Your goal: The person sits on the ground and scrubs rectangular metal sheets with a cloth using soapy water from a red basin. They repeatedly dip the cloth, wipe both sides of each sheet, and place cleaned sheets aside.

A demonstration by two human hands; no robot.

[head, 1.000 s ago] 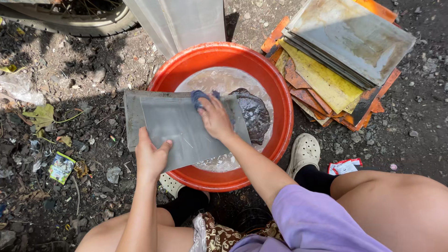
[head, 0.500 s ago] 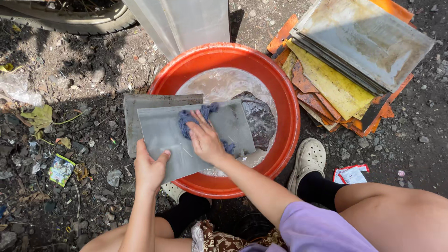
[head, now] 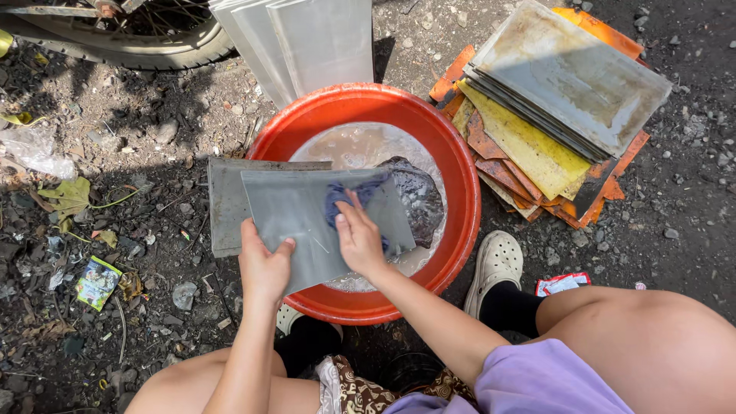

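A big stack of soiled panels [head: 560, 115], grey, yellow and rust-orange, lay on the ground to the right of the red basin [head: 460, 176], and by my judgement these were yet to be washed, while a few clean-looking grey sheets [head: 307, 42] leaned upright behind the basin, seemingly done. The basin held murky, soapy water with a dark wet bundle [head: 418, 192] in it. Across its left rim rested the grey metal sheet [head: 291, 211], one more lying under it, so the work looked only partly through. The left hand [head: 264, 264] clamped the sheet's near edge, thumb on top. The right hand [head: 360, 238] pressed a blue cloth [head: 345, 199] onto the sheet, fingers closed over it.
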